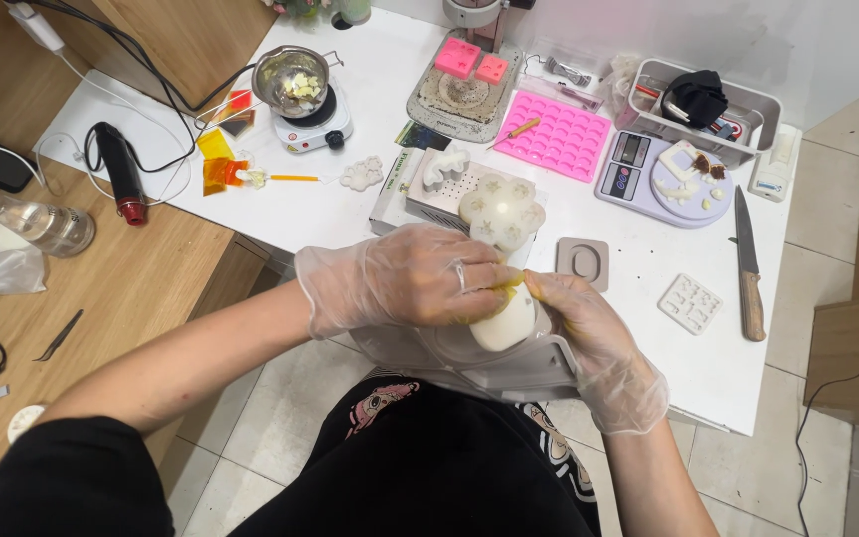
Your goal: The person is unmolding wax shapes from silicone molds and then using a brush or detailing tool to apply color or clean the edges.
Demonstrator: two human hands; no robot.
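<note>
Head view, looking down at two gloved hands working at the near edge of a white table. The left hand lies over a pale, rounded cream-coloured block, fingers pressed together and curled across its top; the right hand cups it from the right, thumb and fingertips pinching its yellowish upper edge. The block sits in a soft, translucent grey mould held just off the table edge, and appears partly freed, its lower part still seated. Its surface looks smooth, matte and solid. Farther back lie a white flower-shaped casting, a pink silicone mould, a digital scale and a knife.
</note>
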